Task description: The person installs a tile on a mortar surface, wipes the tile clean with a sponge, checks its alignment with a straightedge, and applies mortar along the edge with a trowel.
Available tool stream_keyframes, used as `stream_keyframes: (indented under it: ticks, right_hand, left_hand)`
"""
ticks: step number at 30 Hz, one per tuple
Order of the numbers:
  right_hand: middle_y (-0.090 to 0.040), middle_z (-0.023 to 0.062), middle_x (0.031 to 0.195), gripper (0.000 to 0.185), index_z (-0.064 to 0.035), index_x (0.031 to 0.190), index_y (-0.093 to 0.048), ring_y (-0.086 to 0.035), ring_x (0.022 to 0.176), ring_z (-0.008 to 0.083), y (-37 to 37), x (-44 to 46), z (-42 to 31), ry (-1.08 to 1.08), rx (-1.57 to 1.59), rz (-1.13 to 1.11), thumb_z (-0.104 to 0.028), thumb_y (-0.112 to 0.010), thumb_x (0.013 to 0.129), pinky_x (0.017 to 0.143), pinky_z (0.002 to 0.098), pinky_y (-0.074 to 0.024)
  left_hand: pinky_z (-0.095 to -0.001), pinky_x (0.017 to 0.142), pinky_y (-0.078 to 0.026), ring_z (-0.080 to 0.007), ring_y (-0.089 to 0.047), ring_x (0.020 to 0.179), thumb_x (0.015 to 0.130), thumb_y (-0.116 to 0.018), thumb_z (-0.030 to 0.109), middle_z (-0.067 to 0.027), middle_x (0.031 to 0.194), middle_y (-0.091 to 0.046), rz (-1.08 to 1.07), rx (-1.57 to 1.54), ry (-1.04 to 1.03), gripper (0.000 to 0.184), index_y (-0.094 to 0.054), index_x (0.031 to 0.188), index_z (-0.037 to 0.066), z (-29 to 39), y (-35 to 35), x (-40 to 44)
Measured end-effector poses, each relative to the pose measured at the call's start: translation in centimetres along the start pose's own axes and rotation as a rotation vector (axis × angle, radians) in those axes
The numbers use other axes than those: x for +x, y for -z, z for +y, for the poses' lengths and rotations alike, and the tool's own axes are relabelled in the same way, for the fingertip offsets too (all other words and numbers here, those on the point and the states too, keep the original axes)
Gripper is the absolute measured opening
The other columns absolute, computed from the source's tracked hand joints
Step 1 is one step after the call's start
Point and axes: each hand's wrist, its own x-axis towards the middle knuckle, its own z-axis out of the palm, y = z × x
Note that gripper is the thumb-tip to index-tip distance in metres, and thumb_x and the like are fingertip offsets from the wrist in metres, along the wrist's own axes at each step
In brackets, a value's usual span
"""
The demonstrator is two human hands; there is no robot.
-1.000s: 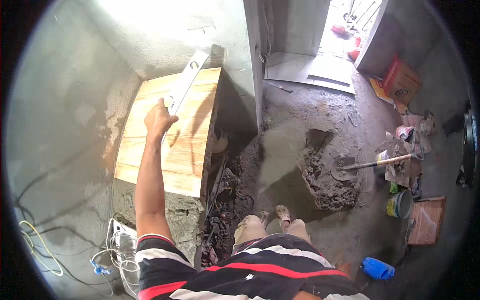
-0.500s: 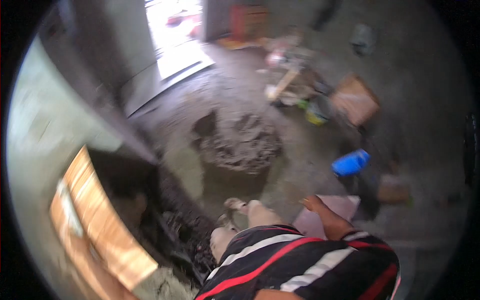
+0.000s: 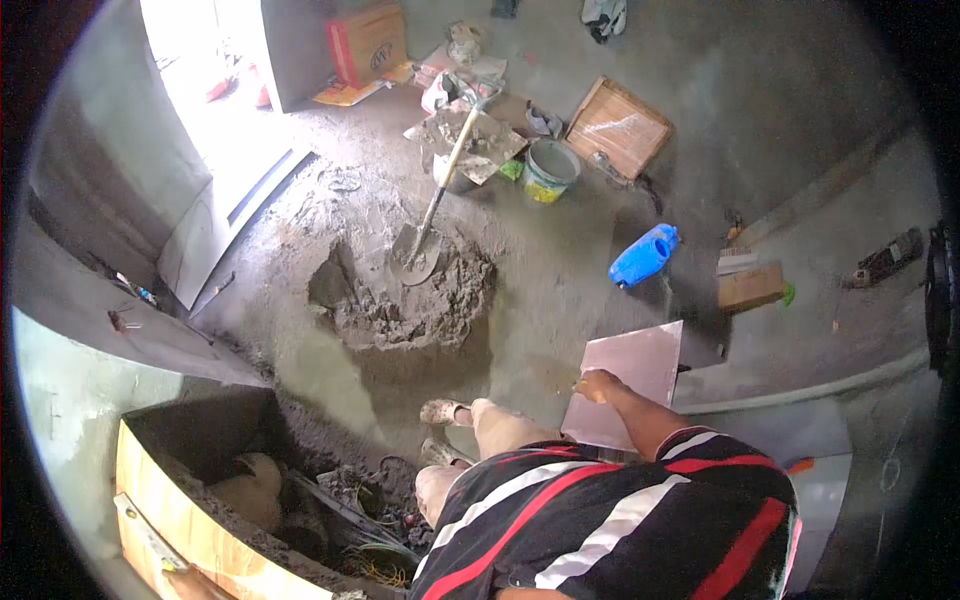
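My left hand (image 3: 184, 582), partly cut off at the lower left edge, is closed around a long, narrow, flat tool (image 3: 146, 528). The tool lies against the face of a light wooden board (image 3: 200, 530) bordering a rough recess; I cannot tell its exact kind. My right hand (image 3: 598, 386) is in front of a pale pinkish flat panel (image 3: 632, 365), its fingers curled. Whether it grips anything, or touches the panel, does not show clearly.
A shovel (image 3: 450, 175) stands in a heap of wet mortar (image 3: 430, 305). Beyond are a bucket (image 3: 551, 170), a flattened carton (image 3: 620, 128) and a red-sided box (image 3: 368, 45). A blue jug (image 3: 643, 256) lies right. Cables and rubble (image 3: 375, 530) fill the recess beside my feet (image 3: 443, 412).
The view has swung and steadied, so the floor things appear farther left. My left hand and its tool appear lower in view. My right hand now overlaps more of the panel.
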Motion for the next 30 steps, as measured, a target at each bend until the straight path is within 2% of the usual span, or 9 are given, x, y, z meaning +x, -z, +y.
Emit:
stream_keyframes:
  ticks: [5, 12, 17, 21, 23, 26, 28, 29, 30]
  right_hand:
    - [-0.070, 0.0254, 0.117, 0.052, 0.0012, 0.113, -0.072, -0.067, 0.112, 0.0408, 1.4, -2.2, 0.7, -0.085, 0.017, -0.007, -0.044, -0.062, 0.089, 0.097, 0.0479, -0.0523]
    - [-0.070, 0.0252, 0.119, 0.052, -0.0017, 0.116, -0.072, -0.067, 0.113, 0.0399, 4.6, 2.6, 5.0, -0.038, -0.003, -0.005, -0.046, -0.063, 0.089, 0.098, 0.0482, -0.0519]
    - [-0.070, 0.0247, 0.118, 0.053, -0.0027, 0.116, -0.072, -0.067, 0.112, 0.0406, 8.0, 9.0, 7.9, -0.038, 0.100, 0.050, -0.048, -0.062, 0.090, 0.098, 0.0495, -0.0515]
    - [-0.071, 0.0256, 0.112, 0.052, -0.0032, 0.112, -0.071, -0.068, 0.108, 0.0419, 9.6, 16.6, 14.1, 0.038, 0.202, 0.042, -0.049, -0.060, 0.090, 0.095, 0.0496, -0.0518]
    - [-0.071, 0.0262, 0.113, 0.055, -0.0018, 0.111, -0.071, -0.067, 0.108, 0.0426, 10.3, 19.8, 18.0, 0.023, 0.274, 0.075, -0.051, -0.059, 0.091, 0.096, 0.0504, -0.0516]
    - [-0.070, 0.0280, 0.112, 0.054, 0.0005, 0.110, -0.071, -0.067, 0.109, 0.0435, 14.6, 20.4, 23.8, -0.010, 0.300, 0.052, -0.049, -0.057, 0.093, 0.097, 0.0510, -0.0512]
    - [-0.070, 0.0292, 0.109, 0.050, 0.0015, 0.104, -0.071, -0.067, 0.105, 0.0457, 14.7, 22.1, 28.5, -0.086, 0.304, 0.095, -0.044, -0.054, 0.095, 0.095, 0.0518, -0.0520]
    - [-0.070, 0.0292, 0.109, 0.050, 0.0015, 0.104, -0.071, -0.067, 0.105, 0.0457, 13.6, 23.4, 31.7, -0.108, 0.324, 0.094, -0.044, -0.054, 0.095, 0.095, 0.0518, -0.0520]
    - [-0.070, 0.0288, 0.105, 0.047, 0.0021, 0.101, -0.070, -0.068, 0.102, 0.0458, 12.5, 24.3, 34.8, -0.046, 0.316, 0.150, -0.042, -0.053, 0.096, 0.093, 0.0524, -0.0523]
  left_hand:
    - [-0.0476, 0.087, -0.054, -0.0383, -0.067, 0.103, 0.078, -0.084, 0.028, -0.0219, 0.108, -0.070, 0.039, 0.001, -0.038, 0.052, -0.065, 0.117, 0.000, 1.4, 0.9, -1.8]
    - [-0.0481, 0.087, -0.053, -0.0392, -0.066, 0.101, 0.079, -0.083, 0.026, -0.0218, 0.107, -0.069, 0.245, -0.011, -0.067, 0.049, -0.065, 0.115, -0.001, 6.8, 7.5, -6.1]
    - [-0.0484, 0.088, -0.053, -0.0398, -0.066, 0.100, 0.081, -0.082, 0.024, -0.0217, 0.106, -0.069, 0.451, -0.076, -0.149, 0.046, -0.064, 0.115, -0.002, 17.3, 13.5, -10.9]
    - [-0.0486, 0.088, -0.053, -0.0403, -0.065, 0.099, 0.082, -0.082, 0.023, -0.0216, 0.105, -0.069, 0.472, -0.160, -0.266, 0.045, -0.064, 0.114, -0.003, 29.8, 15.0, -16.7]
    - [-0.0488, 0.088, -0.052, -0.0405, -0.065, 0.099, 0.082, -0.081, 0.022, -0.0216, 0.104, -0.068, 0.368, -0.210, -0.342, 0.044, -0.064, 0.114, -0.003, 36.7, 13.1, -20.3]
    - [-0.0489, 0.088, -0.052, -0.0409, -0.065, 0.098, 0.083, -0.081, 0.021, -0.0215, 0.104, -0.068, 0.036, -0.321, -0.471, 0.042, -0.064, 0.113, -0.003, 47.5, 6.4, -28.0]
    - [-0.0441, 0.074, -0.050, -0.0337, -0.060, 0.079, 0.084, -0.081, 0.028, -0.0190, 0.086, -0.065, -0.213, -0.384, -0.500, 0.037, -0.066, 0.090, -0.005, 55.3, 1.7, -34.4]
    - [-0.0430, 0.069, -0.049, -0.0292, -0.057, 0.069, 0.086, -0.079, 0.034, -0.0173, 0.073, -0.060, -0.458, -0.274, -0.559, 0.042, -0.065, 0.076, -0.004, 59.3, 0.1, -36.5]
    - [-0.0425, 0.064, -0.048, -0.0261, -0.057, 0.064, 0.085, -0.079, 0.036, -0.0180, 0.070, -0.061, -0.547, -0.500, -0.418, 0.046, -0.066, 0.069, -0.005, 64.9, 1.8, -40.8]
